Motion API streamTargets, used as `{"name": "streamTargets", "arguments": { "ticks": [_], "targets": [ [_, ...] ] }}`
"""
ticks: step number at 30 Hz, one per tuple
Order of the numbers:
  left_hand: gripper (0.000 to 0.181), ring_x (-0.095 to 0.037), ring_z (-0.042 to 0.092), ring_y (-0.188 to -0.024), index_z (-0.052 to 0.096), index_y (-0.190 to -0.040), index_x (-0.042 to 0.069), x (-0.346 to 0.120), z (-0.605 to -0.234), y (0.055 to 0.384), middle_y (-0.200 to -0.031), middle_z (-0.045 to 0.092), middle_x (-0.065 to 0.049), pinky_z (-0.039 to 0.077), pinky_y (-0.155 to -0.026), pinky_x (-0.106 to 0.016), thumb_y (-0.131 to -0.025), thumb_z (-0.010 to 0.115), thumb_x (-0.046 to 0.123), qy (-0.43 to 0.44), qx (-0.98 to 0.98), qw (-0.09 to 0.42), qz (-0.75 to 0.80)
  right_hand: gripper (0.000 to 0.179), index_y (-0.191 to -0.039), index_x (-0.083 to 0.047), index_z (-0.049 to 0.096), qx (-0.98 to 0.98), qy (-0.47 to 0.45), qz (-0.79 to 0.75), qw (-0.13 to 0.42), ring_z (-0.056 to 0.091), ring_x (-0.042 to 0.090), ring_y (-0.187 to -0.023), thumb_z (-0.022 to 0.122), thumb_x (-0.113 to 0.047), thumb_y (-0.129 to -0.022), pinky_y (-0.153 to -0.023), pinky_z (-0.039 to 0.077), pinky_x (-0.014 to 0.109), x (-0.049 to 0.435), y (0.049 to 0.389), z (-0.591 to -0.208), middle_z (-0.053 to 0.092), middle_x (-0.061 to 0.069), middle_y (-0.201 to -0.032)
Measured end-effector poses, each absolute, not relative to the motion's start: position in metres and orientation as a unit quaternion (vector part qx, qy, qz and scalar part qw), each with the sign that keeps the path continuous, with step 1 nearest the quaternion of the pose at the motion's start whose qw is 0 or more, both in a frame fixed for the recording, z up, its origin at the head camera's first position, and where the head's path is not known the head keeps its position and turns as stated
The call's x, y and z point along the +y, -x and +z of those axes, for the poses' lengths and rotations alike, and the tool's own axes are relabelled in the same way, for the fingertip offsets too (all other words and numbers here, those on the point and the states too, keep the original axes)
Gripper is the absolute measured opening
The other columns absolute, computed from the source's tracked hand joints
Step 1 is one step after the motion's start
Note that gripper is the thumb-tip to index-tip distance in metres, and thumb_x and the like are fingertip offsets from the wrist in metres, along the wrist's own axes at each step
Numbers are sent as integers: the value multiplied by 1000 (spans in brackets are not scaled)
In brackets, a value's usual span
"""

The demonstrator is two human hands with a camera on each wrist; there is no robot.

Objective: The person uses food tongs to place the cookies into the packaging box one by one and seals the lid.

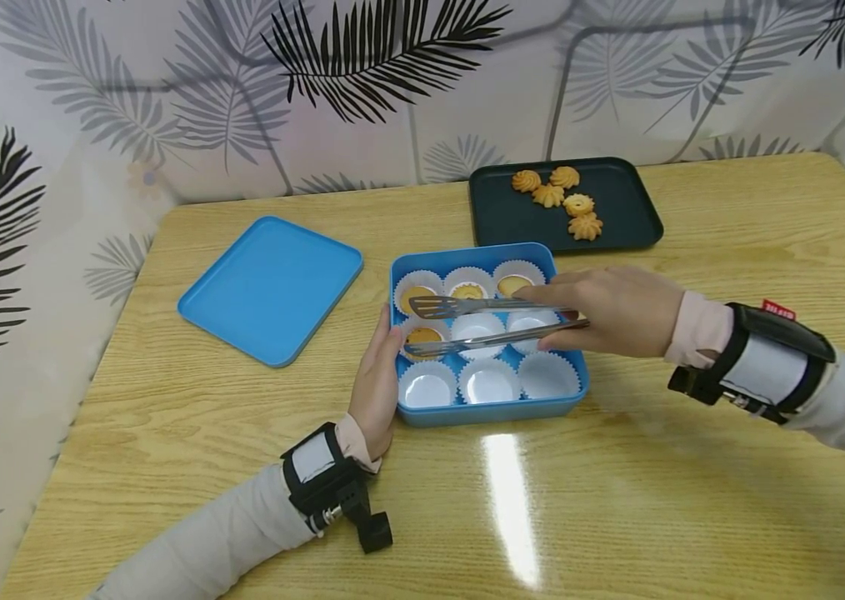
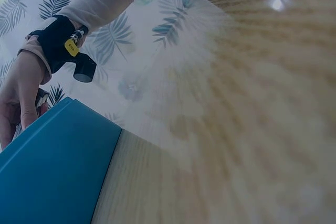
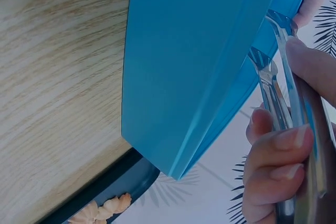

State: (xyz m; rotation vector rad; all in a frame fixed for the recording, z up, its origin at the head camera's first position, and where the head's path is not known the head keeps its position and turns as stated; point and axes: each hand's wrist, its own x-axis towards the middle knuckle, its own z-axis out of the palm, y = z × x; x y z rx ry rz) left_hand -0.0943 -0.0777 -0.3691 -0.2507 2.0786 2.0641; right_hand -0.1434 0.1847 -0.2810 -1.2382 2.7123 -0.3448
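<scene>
A blue box (image 1: 493,414) holds rows of white paper cups. Cookies sit in the three back-row cups and in the left cup (image 1: 422,335) of the middle row; the other cups show bare bottoms. My left hand (image 1: 375,387) rests along the box's left wall, fingers extended. From the right, my right hand (image 1: 617,308) grips metal tongs (image 1: 467,306) between thumb and fingers, reaching across the box. Their arms are spread, nothing between the tips (image 3: 262,59), which hang over the left cups.
At the back, a dark tray (image 1: 632,225) carries several shell-shaped cookies (image 1: 548,196). A flat blue lid (image 1: 272,287) lies left of the box on the wooden table (image 1: 242,433). A leaf-patterned backdrop (image 1: 362,142) rises behind the table.
</scene>
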Motion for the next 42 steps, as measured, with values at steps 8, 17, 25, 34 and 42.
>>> {"name": "streamTargets", "arguments": {
  "ticks": [8,17,25,34,42],
  "targets": [
    [55,-18,5,-150,12,-157,20,-78,-369,94,-163,10,5,4,-121,-48,-106,29,34,86,703,101,698,59,-136,-8,57,911,390,-104,84,46,5,-59,73,-37,-86,-47,34,21,192,145,-272,54,-7,-72],
    [55,-17,5,-149,12,-157,20,-78,-369,94,-163,10,5,5,-121,-46,-106,28,33,81,703,98,700,57,-135,-5,57,918,360,-148,76,41,7,-56,73,-30,-87,-49,32,22,209,155,-262,45,-5,-67],
    [55,-16,5,-149,12,-157,21,-78,-369,94,-163,10,7,5,-121,-46,-106,29,34,83,703,101,699,64,-141,0,49,947,281,-135,77,43,12,-52,69,-34,-90,-48,33,25,226,178,-261,50,-1,-65],
    [55,-16,6,-149,13,-157,22,-78,-369,93,-162,11,7,5,-121,-47,-106,30,35,88,703,101,698,82,-148,4,33,973,181,-100,105,58,27,-70,55,-54,-94,-69,46,43,251,219,-265,64,28,-109],
    [55,-17,6,-150,13,-157,21,-79,-370,94,-163,11,6,5,-121,-47,-106,29,34,85,705,100,697,90,-149,6,27,980,125,-93,128,54,28,-70,49,-61,-93,-66,44,43,267,250,-277,57,36,-113]
  ]
}}
